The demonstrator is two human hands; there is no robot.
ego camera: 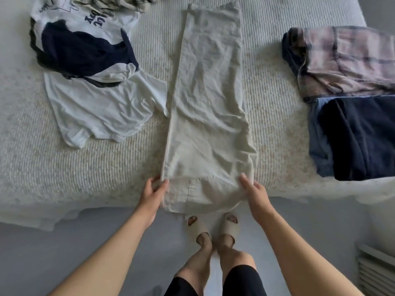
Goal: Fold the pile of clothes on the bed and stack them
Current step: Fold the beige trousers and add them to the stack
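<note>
1. Beige trousers: crumpled woven cloth, folded lengthwise into a long strip, waistband end hanging over the bed edge.
2. Left hand pinches the waistband's left corner; right hand holds the right corner, fingers under the cloth.
3. Bed: ribbed off-white cover. White T-shirt left, folded stack right. Grey floor.

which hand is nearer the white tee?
Left. The left hand holds the pants' waist corner on the side where the white tee lies. The right hand holds the opposite corner, with the pants between it and the tee.
</note>
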